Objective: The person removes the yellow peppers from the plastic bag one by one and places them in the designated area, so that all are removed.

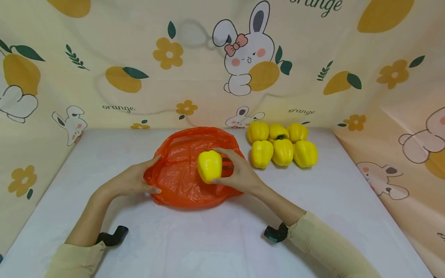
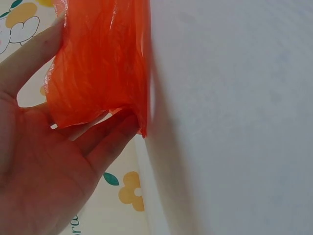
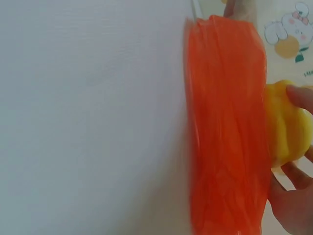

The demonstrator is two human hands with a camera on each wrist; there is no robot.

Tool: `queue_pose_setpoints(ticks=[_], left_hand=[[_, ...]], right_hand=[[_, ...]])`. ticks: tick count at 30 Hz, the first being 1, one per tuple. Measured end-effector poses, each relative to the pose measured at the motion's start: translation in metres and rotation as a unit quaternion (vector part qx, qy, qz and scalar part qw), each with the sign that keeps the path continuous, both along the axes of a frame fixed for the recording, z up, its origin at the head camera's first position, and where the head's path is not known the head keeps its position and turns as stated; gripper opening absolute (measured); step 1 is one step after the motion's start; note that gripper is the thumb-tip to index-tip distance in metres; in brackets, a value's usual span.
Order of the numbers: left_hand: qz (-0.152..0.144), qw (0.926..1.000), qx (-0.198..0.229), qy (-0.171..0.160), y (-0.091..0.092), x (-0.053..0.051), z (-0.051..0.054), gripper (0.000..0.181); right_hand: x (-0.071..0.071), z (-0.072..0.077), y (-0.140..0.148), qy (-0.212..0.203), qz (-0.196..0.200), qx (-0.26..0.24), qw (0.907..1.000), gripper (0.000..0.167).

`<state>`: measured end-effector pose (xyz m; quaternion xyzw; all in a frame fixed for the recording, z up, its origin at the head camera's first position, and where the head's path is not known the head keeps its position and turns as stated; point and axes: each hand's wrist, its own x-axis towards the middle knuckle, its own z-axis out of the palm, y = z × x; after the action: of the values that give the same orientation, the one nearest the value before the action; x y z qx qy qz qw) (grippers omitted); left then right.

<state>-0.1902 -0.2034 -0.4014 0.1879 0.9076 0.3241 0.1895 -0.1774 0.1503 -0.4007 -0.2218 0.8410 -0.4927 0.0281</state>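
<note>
An orange-red plastic bag point(image 1: 177, 170) lies spread on the white table with its mouth opened upward. At its left side, my left hand point(image 1: 133, 179) holds the bag, thumb and fingers spread around the rim. In the left wrist view, the fingers of the left hand point(image 2: 54, 166) reach behind the thin plastic point(image 2: 102, 58). My right hand point(image 1: 240, 172) grips a yellow bell pepper point(image 1: 209, 166) over the bag's mouth, between thumb and fingers. The right wrist view shows this pepper point(image 3: 286, 125) partly hidden behind the bag's side point(image 3: 227, 127).
Several yellow bell peppers point(image 1: 282, 152) stand grouped in two rows at the back right of the table point(image 1: 208, 239). A patterned cloth point(image 1: 198, 85) with rabbits and fruit hangs behind and at both sides. Black wrist mounts point(image 1: 116, 236) sit at the sleeve ends.
</note>
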Motion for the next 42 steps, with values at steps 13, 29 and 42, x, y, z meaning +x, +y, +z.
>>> queue_pose_setpoints(ticks=[13, 29, 42], left_hand=[[-0.003, 1.0000, 0.003, -0.006, 0.000, -0.001, 0.001, 0.107], [0.000, 0.9999, 0.006, -0.016, -0.003, 0.000, 0.003, 0.108], [-0.001, 0.9994, 0.008, -0.034, -0.003, 0.000, 0.006, 0.103]], right_hand=[[0.025, 0.001, 0.050, -0.004, -0.053, -0.008, 0.9986, 0.085], [0.048, -0.003, 0.101, -0.021, -0.098, -0.002, 0.9949, 0.085], [0.063, -0.015, 0.124, -0.052, -0.113, 0.011, 0.9922, 0.089]])
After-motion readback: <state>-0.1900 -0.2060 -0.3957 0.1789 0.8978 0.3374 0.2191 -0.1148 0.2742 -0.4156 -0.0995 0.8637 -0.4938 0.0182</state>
